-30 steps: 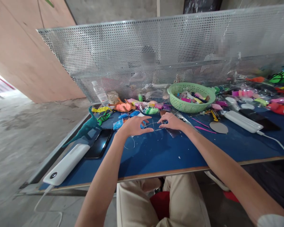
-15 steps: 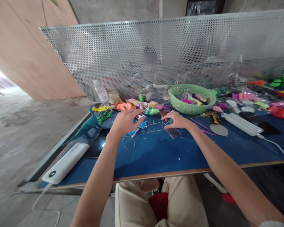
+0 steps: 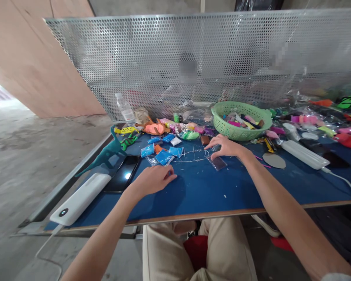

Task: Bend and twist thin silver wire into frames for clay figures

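Note:
A thin, pale wire frame, shaped like a long oval with crosspieces, lies flat on the blue table. My right hand is at its right end, thumb and index finger curved around the tip from either side. Beneath that thumb is a small clear packet with dark contents. To the left and nearer to me, my left hand rests low over the tabletop, fingers curled and thumb against them; what they hold, if anything, is hidden. Beyond it are several blue clay packets.
At left are a teal dinosaur figure, a phone and a white power bank. Behind stand a water bottle and a green basket against a perforated metal screen. Another power bank lies right.
My left hand has moved from the wire frame's left end down toward me, over where a loose wire loop lay, uncovering the blue packets. My right hand stays at the frame's right end.

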### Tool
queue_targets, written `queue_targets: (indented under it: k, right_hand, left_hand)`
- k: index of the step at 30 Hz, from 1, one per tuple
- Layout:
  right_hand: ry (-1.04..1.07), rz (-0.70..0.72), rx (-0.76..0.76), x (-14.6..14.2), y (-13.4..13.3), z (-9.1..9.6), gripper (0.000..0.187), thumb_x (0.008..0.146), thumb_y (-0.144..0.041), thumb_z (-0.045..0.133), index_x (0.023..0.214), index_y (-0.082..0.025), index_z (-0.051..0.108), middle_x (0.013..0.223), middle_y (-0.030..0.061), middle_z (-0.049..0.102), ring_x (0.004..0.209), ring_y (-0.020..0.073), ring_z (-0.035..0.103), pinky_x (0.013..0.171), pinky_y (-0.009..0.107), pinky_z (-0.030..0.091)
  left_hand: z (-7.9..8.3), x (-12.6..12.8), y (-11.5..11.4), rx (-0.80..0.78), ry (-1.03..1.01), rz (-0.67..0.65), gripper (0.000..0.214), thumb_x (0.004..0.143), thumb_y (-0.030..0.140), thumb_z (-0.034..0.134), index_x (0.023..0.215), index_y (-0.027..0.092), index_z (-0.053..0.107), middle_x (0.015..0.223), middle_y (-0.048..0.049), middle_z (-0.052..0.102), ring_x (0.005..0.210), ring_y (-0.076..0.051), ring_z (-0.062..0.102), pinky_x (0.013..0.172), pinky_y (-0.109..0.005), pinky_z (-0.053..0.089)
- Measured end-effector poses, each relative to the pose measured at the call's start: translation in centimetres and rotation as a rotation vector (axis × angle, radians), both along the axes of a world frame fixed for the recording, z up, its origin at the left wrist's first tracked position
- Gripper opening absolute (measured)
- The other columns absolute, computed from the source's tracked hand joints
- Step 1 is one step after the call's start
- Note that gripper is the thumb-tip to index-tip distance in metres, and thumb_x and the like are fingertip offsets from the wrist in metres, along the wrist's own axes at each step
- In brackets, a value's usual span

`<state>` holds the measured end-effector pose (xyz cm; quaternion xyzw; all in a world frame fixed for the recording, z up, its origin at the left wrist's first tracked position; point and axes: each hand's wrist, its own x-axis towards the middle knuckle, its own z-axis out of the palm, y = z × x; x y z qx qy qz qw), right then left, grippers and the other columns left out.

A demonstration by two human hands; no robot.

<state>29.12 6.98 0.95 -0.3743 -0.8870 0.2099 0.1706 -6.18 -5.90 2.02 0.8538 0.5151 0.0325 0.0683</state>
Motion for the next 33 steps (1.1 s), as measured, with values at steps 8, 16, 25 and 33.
queue_targets:
  k: [8,16,25,33]
  right_hand:
    - [0.27,0.0,-0.242,-1.0,-0.4,0.6,0.038,0.083,-0.058,0.069,0.084,-0.023,0.081,0.086,0.0054,0.074,0.075,0.021,0.064,0.068,0.032,0.046]
    - [0.761,-0.22,-0.401,-3.0,-0.6,0.2,0.038,0.081,-0.055,0.07,0.07,-0.018,0.069,0.066,0.0014,0.061,0.055,0.0107,0.046,0.055,0.028,0.036]
    - [0.649,-0.209,-0.463,-3.0,-0.5,-0.2,0.033,0.08,-0.05,0.072,0.077,-0.017,0.074,0.068,0.0024,0.065,0.056,0.0106,0.048,0.055,0.027,0.035]
    - [0.857,-0.303,-0.547,-6.3,-2.0,-1.0,0.035,0.079,-0.05,0.073,0.077,-0.015,0.074,0.069,0.0035,0.065,0.053,0.0093,0.045,0.051,0.026,0.031]
  left_hand:
    - [-1.3,2.3,4.8,0.014,-0.313,-0.015,0.043,0.099,0.053,0.045,0.122,0.022,0.065,0.099,-0.0066,0.073,0.086,-0.023,0.069,0.075,-0.033,0.052]
    - [-0.2,3.7,8.4,0.184,-0.563,-0.113,0.047,0.103,0.048,0.039,0.091,0.021,0.076,0.123,-0.0089,0.066,0.124,-0.022,0.058,0.106,-0.036,0.048]
    - [-1.2,2.1,8.1,0.105,-0.568,-0.115,0.052,0.103,0.052,0.037,0.085,0.022,0.075,0.138,-0.0071,0.062,0.133,-0.023,0.054,0.116,-0.039,0.04]
    - [-1.4,2.0,8.6,0.195,-0.645,0.171,0.042,0.101,0.047,0.04,0.108,0.018,0.07,0.112,-0.0065,0.075,0.103,-0.022,0.068,0.093,-0.032,0.051]
